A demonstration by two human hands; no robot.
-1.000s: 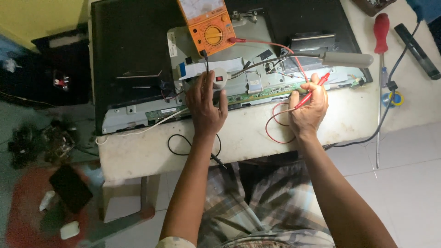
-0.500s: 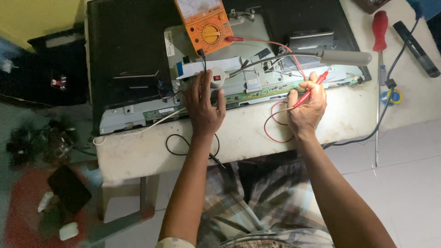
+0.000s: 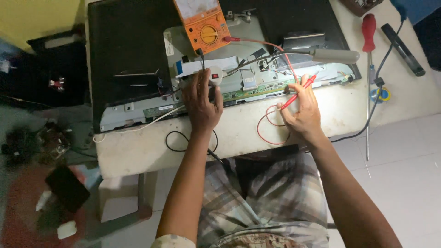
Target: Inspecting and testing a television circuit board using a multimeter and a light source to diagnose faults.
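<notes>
Well, the right hand pinches a slim red probe, its tip on the green circuit strip near the bench's front edge (red lead looping below); the left hand presses, fingers curled, beside the orange multimeter.

On my view, a red-handled screwdriver lies upright along the white table at the right, its shaft running down toward me. Just beside its shaft I see a small blue-and-yellow roll of tape. Farther right, a black remote-like bar lies slanted, well apart from the screwdriver. A grey-handled tool rests across the opened panel's upper right. On the floor at the lower left I make out a black phone-like slab on a red seat.
</notes>
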